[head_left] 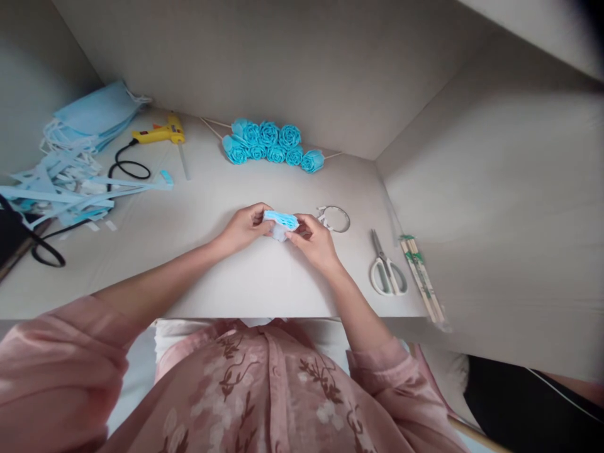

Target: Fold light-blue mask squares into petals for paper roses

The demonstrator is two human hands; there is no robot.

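Between my two hands, above the middle of the table, is a small bundle of folded blue-and-white mask fabric (281, 220), bright blue along its top and white below. My left hand (248, 226) pinches its left end between thumb and fingers. At the right end, my right hand (312, 238) grips it the same way, fingers curled. Just right of my right hand lies a ring of clear tape (338, 218) with small white pieces at its left side. White-handled scissors (387, 274) rest farther right, blades pointing away from me.
Blue fabric roses (268, 143) on sticks lie along the back wall. At the left are a yellow glue gun (163, 132) with a black cord, stacked face masks (97, 113) and cut strips (61, 189). Packaged wooden chopsticks (422, 277) lie at the right edge.
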